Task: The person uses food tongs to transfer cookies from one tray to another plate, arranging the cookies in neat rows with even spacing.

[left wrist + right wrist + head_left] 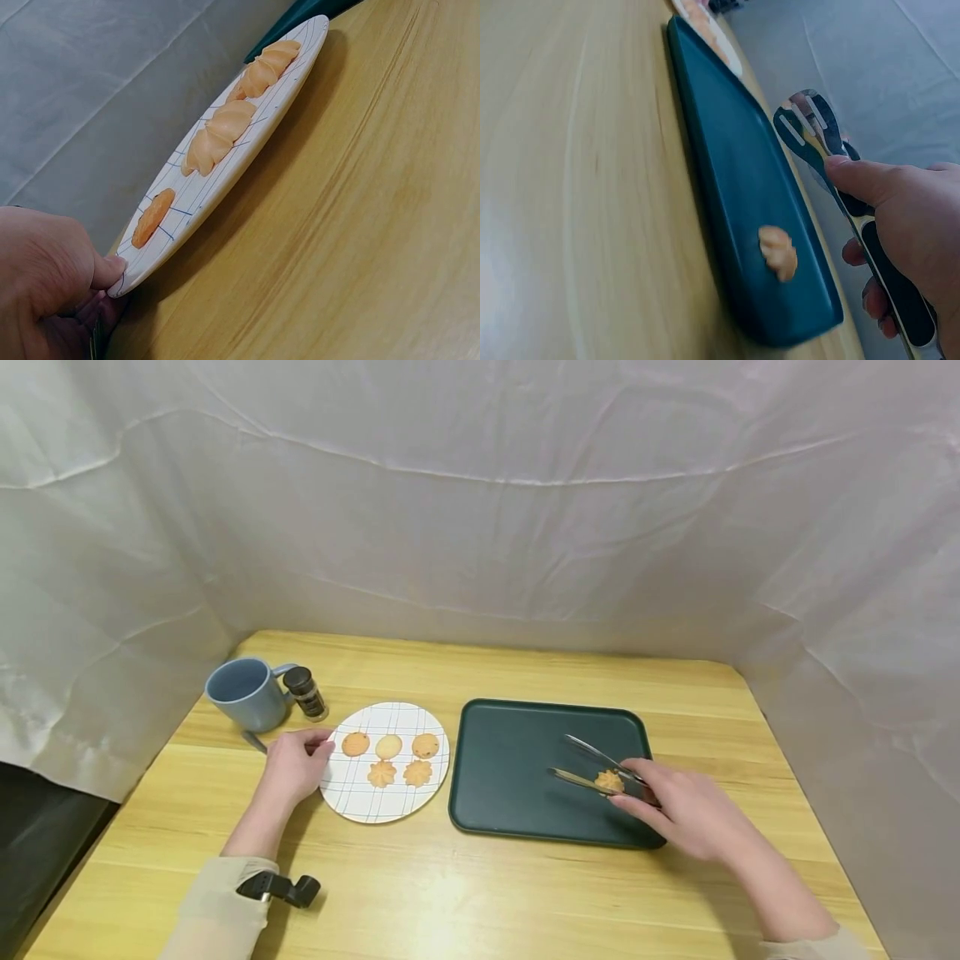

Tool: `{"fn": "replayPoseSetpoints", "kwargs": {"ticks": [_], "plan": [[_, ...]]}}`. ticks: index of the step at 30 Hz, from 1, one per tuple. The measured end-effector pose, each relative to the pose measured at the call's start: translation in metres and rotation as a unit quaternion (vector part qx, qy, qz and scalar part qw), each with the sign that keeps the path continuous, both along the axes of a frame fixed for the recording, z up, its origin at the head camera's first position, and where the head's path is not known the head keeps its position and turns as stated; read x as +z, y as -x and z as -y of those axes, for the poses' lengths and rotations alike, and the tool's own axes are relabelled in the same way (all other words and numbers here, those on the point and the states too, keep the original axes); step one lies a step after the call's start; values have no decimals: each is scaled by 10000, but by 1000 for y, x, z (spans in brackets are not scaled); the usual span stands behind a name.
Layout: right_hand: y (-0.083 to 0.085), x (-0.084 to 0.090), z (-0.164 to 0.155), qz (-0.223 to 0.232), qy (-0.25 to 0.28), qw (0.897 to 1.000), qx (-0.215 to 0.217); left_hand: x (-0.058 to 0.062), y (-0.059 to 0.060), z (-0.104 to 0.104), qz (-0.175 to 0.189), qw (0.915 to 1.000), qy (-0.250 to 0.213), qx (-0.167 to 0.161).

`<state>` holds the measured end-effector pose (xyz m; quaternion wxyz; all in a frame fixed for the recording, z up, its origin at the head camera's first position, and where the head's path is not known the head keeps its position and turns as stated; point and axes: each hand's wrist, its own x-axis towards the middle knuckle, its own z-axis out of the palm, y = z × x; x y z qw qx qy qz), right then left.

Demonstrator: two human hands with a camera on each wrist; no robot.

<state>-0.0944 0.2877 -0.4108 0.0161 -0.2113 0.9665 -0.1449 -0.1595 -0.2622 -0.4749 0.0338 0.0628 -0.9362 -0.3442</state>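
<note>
A round white plate with blue checked lines (360, 802) carries several cookies, some round and some flower-shaped. My left hand (292, 768) grips its left rim, and in the left wrist view the thumb lies on top of the edge. To the right, a dark green tray (517, 777) bears one flower-shaped cookie (778, 253) near its right end. My right hand (693, 814) holds metal tongs with dark grips (892, 285) over the tray, their arms spread apart. From the head view the cookie shows between the arms; in the right wrist view it lies on the tray below them.
A blue mug (258, 697) stands at the table's back left, with a small black-lidded spice jar (306, 695) beside its handle. A grey handle-like piece (254, 741) pokes out by my left hand. Pale curtains (480, 552) enclose the wooden table (405, 893).
</note>
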Motion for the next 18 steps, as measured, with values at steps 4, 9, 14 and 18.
{"fn": "replayPoseSetpoints", "kwargs": {"ticks": [4, 9, 14, 18], "plan": [[-4, -4, -14, -60, -73, 9999, -88, 1, 0, -1, 19, 10000, -20, 10], [-10, -10, -30, -128, -133, 9997, -176, 1, 0, -2, 70, 10000, -30, 35], [-16, -16, -45, -3, -199, 9990, -401, 1, 0, -2, 100, 9999, -29, 34], [-18, -22, -53, 95, -238, 9984, -498, 1, 0, -1, 90, 10000, -14, 35]]}}
